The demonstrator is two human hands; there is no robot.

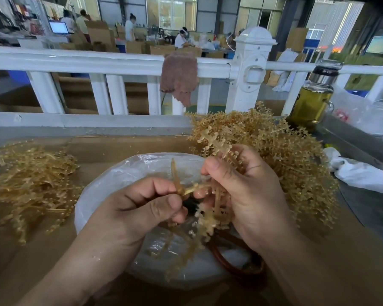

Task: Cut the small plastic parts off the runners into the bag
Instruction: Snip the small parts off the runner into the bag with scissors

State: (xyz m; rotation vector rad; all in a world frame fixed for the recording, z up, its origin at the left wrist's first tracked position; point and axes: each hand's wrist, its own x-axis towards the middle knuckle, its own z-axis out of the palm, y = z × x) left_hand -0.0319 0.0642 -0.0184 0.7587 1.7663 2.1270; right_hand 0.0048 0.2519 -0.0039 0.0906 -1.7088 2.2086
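Two grips closed — left hand point(142, 208) pinches runner point(176, 175), right hand point(241, 191) holds bunch point(215, 146) | bag point(111, 184) below | bottle point(312, 100) behind

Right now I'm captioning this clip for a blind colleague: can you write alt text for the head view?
A person's left hand and right hand grip amber plastic runners over a clear bag. More runners lie in a left pile and a right pile on the table, before a white railing.
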